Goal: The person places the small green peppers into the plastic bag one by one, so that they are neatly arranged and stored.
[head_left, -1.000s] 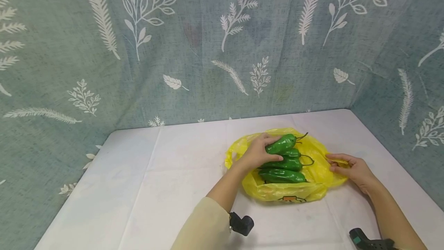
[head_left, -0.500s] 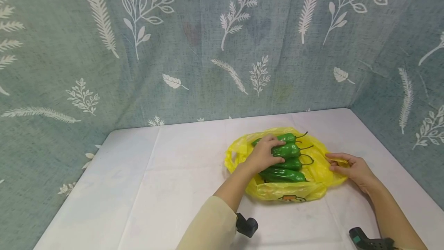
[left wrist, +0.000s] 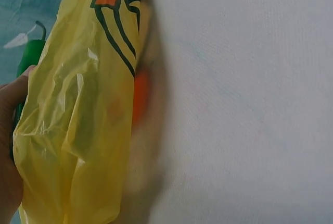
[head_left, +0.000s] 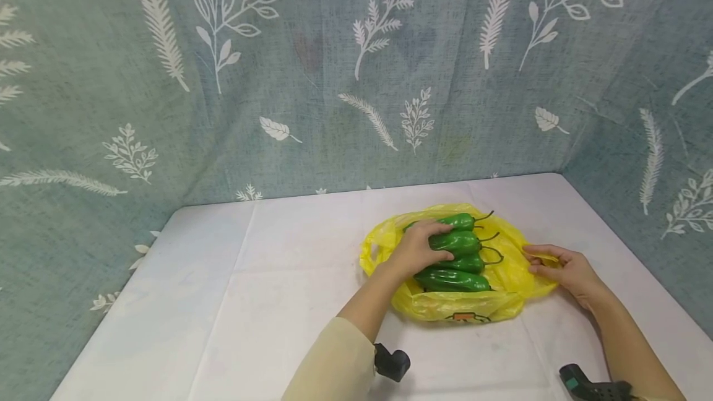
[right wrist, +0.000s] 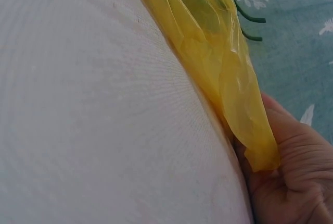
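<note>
A yellow plastic bag [head_left: 512, 271] lies spread on the table with several glossy green peppers in it. My left hand [head_left: 416, 247] reaches in from the left, fingers and thumb around a middle pepper [head_left: 458, 242]. Beyond it lies the far pepper [head_left: 461, 221], and nearest me is the front pepper [head_left: 452, 280]. At the bag's right end my right hand [head_left: 574, 274] pinches the plastic edge. The left wrist view shows the bag's side [left wrist: 67, 130] hiding most of the peppers. In the right wrist view, thumb and fingers hold the bag's gathered corner [right wrist: 260, 151].
A white cloth [head_left: 289, 302] covers the table. Behind and at both sides hangs a grey-green curtain [head_left: 312, 91] with white leaf patterns. Black wrist devices are strapped to both arms, the left one [head_left: 392, 362] just in front of the bag.
My left hand has let go of the far pepper, leaving it at the back of the bag, and has taken hold of the middle one. My right hand has stayed on the bag's edge.
</note>
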{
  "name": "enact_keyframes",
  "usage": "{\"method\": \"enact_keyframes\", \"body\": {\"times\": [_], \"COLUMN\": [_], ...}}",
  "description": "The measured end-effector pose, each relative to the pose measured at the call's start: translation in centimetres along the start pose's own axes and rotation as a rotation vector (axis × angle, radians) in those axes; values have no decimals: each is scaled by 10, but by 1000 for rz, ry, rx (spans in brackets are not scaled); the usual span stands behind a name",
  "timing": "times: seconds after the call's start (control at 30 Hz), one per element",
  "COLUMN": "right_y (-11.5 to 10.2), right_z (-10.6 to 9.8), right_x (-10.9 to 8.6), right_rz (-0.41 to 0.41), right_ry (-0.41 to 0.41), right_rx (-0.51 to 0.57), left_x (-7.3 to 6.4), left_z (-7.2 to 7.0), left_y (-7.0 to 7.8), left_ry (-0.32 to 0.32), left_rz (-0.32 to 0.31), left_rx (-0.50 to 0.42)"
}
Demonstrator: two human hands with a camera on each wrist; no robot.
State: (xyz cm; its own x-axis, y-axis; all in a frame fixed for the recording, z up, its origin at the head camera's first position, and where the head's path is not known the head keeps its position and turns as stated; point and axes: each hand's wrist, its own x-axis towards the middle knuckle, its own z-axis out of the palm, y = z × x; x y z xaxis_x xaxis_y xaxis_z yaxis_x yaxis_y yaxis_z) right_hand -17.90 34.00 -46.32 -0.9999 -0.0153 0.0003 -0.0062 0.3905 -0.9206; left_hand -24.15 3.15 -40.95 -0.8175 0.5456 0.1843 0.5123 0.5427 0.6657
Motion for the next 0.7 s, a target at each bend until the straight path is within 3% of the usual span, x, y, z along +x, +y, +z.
{"method": "enact_keyframes", "body": {"times": [0.2,0.33,0.5,0.7], "right_y": [-3,-9,-16,-24], "right_z": [-1,-7,-11,-11], "right_x": [-1,-4,-5,-8], "right_rz": [11,-4,-34,-81], "right_ry": [-13,20,62,103], "right_rx": [-7,-44,-101,-78], "left_x": [-5,-10,-18,-33], "left_z": [-3,-5,-12,-23], "left_y": [-5,-5,-3,-3], "left_ry": [31,69,175,299], "left_rz": [-8,-34,-35,-41], "left_rx": [-93,-171,-238,-265]}}
